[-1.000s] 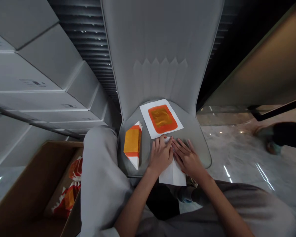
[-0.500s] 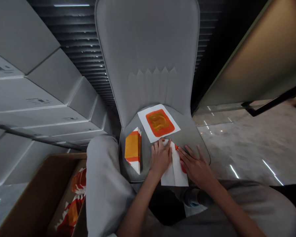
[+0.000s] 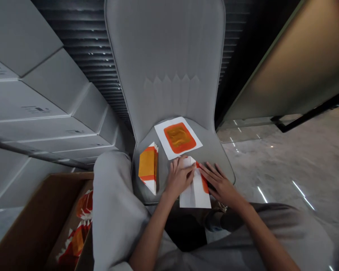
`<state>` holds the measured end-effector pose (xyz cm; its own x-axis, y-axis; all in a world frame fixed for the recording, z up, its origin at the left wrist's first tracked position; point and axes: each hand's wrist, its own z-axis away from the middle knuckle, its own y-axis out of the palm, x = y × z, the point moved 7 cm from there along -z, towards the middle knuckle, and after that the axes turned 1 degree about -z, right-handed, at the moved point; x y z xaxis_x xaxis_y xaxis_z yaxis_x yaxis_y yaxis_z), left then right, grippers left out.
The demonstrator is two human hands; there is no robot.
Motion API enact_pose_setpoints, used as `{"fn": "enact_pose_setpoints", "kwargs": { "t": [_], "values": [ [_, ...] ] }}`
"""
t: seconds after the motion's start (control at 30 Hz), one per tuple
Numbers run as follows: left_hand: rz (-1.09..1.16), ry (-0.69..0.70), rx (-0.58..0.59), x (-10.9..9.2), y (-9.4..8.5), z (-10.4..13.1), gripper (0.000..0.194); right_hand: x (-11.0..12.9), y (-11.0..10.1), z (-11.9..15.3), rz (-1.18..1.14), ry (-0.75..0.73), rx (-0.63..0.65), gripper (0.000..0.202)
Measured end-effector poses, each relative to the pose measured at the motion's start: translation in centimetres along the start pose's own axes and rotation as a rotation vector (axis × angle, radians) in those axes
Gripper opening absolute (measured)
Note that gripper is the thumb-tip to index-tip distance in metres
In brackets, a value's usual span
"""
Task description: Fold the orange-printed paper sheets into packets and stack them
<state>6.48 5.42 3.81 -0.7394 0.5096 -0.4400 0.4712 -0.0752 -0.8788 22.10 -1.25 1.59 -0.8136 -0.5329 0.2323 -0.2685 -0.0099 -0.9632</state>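
A partly folded white paper sheet (image 3: 196, 197) with an orange-printed strip showing along its right side lies at the front of the grey seat, its lower end over the edge. My left hand (image 3: 178, 177) has its fingers curled, with thumb and fingertips gripping the paper's upper folded part. My right hand (image 3: 219, 184) lies flat, fingers stretched over the orange right edge. Just beyond is an unfolded white sheet (image 3: 160, 130) printed with an orange square and ochre middle. To the left sits a stack of folded papers (image 3: 147, 163) in orange and ochre with white pointed ends.
The papers rest on a grey chair (image 3: 166, 41). At the lower left an open cardboard box (image 3: 25, 214) holds several folded red-orange papers (image 3: 76, 241). White boxes (image 3: 45, 90) are piled at left. A door with a black handle (image 3: 305, 114) stands at right.
The view has shifted slightly, so everything sits a little left and higher. My right hand has slid a bit off the paper, showing more of the orange strip. My left hand keeps its grip.
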Motion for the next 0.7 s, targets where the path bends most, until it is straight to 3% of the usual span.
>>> {"fn": "enact_pose_setpoints", "kwargs": {
  "t": [0.23, 0.4, 0.47, 0.6, 0.7],
  "values": [
    [0.056, 0.076, 0.122, -0.5, 0.2, 0.5, 0.036, -0.2, 0.9, -1.4, 0.072, -0.023, -0.095, 0.066],
    [0.101, 0.158, 0.171, -2.3, -1.2, 1.0, 0.03, -0.1, 0.0, -0.7, 0.137, -0.01, -0.137, 0.059],
    [0.135, 0.213, 0.2, -3.3, -1.5, 1.2, 0.034, 0.0, -0.7, -0.2, 0.173, 0.046, -0.147, 0.058],
    [0.173, 0.347, 0.236, -5.1, -0.6, 1.6, 0.07, -0.6, -1.9, 0.9, 0.26, 0.303, -0.217, 0.062],
    [0.108, 0.38, 0.217, -5.5, 1.0, 1.6, 0.054, -1.1, -1.8, 1.4, 0.285, 0.417, -0.274, 0.066]
  ]
}}
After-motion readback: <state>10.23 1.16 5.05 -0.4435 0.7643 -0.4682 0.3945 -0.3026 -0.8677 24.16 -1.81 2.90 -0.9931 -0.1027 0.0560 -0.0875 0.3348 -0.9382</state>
